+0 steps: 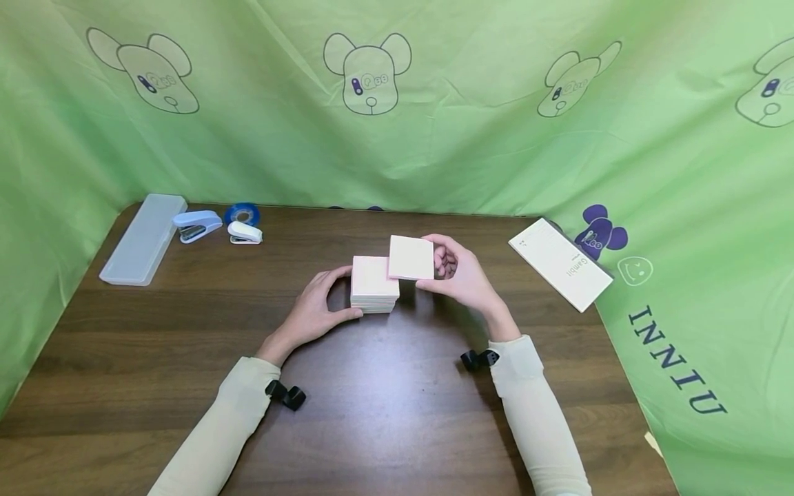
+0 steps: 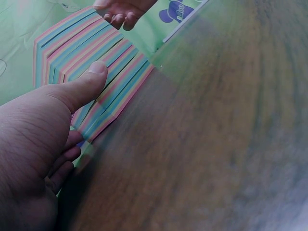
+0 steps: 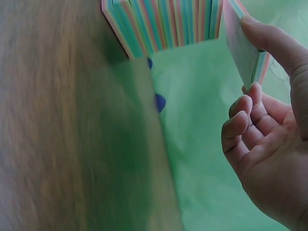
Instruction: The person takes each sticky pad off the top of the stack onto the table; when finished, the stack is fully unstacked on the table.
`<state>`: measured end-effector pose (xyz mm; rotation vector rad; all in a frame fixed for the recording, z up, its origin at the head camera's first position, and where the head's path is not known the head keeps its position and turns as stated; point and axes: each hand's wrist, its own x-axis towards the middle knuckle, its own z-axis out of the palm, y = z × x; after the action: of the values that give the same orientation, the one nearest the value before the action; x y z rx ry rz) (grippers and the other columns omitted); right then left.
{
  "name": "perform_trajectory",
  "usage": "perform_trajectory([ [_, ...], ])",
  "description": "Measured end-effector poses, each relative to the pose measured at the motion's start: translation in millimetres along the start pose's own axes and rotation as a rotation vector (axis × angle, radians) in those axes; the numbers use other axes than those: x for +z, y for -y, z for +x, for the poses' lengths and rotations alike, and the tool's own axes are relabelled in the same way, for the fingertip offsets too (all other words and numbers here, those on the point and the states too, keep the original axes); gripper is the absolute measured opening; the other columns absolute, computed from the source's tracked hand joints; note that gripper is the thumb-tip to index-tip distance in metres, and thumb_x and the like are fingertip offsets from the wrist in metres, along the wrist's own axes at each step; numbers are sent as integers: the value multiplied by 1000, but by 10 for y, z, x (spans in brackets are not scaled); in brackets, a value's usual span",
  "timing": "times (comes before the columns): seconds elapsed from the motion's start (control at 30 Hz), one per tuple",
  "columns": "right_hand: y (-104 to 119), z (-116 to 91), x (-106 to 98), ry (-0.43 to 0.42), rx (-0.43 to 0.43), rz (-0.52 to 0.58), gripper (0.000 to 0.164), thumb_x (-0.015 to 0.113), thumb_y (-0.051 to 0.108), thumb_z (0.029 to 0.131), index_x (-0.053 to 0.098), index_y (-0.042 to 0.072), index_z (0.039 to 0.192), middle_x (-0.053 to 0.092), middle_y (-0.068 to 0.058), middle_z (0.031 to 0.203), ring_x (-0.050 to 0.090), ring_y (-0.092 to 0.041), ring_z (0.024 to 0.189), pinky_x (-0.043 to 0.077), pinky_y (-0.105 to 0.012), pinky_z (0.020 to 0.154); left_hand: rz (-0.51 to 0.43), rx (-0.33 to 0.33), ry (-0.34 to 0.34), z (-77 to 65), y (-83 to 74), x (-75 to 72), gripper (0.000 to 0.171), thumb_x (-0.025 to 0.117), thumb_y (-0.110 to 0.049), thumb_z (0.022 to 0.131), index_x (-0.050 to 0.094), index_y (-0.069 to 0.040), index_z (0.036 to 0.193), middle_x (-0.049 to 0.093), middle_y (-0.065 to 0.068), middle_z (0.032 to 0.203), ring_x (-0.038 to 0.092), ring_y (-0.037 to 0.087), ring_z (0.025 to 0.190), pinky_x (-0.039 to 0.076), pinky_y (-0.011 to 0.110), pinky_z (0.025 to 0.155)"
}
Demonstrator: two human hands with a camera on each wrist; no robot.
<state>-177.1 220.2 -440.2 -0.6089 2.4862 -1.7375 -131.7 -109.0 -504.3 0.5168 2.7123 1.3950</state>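
A square stack of sticky note pads [image 1: 375, 284] stands on the table, its sides striped in pink, yellow and blue [image 2: 118, 89]. My left hand [image 1: 315, 308] holds it from the left, thumb on the near side and fingers at the far side. In my right hand [image 1: 462, 272] one thin pad [image 1: 411, 258] is pinched between thumb and fingers. That pad is above table height, its left edge overlapping the stack's right top edge in the head view. From the right wrist, the pad [image 3: 243, 50] appears tilted beside the stack [image 3: 168, 24].
At the back left lie a translucent case [image 1: 144, 240], a blue stapler [image 1: 197, 224], a blue tape roll [image 1: 242, 214] and a small white stapler [image 1: 245, 233]. A white box [image 1: 561, 264] lies at the back right. Green cloth [image 1: 465, 158] hangs behind the table [image 1: 384, 427].
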Motion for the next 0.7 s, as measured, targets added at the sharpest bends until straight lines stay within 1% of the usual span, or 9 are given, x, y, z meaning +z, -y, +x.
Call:
perform_trajectory([
  [0.3, -133, 44, -130, -25, 22, 5, 78, 95, -8, 79, 62, 5, 149, 51, -13, 93, 49, -15, 77, 44, -21, 69, -7, 18, -14, -2, 6, 8, 90, 96, -35, 89, 52, -10, 164, 59, 11, 160, 48, 36, 152, 38, 61, 124],
  [0.5, -227, 103, -198, -43, 46, 15, 78, 94, -8, 81, 62, 5, 151, 51, -11, 93, 49, -14, 78, 44, -20, 68, -30, 31, -23, -12, -5, 10, 92, 97, -32, 88, 50, -12, 165, 61, 10, 159, 50, 35, 150, 37, 59, 124],
  [0.63, -290, 161, -247, -49, 66, -15, 78, 94, -5, 82, 62, 6, 152, 51, -9, 93, 49, -14, 79, 44, -19, 68, -48, 32, -27, -17, -12, 6, 92, 98, -31, 88, 50, -12, 164, 61, 9, 158, 50, 35, 149, 37, 59, 124],
  [0.7, -322, 194, -269, -49, 79, -35, 79, 94, -5, 82, 61, 5, 153, 52, -10, 93, 50, -14, 78, 45, -19, 68, -48, 35, -29, -20, -15, 2, 91, 98, -31, 88, 51, -12, 164, 61, 9, 158, 50, 34, 149, 37, 59, 124],
])
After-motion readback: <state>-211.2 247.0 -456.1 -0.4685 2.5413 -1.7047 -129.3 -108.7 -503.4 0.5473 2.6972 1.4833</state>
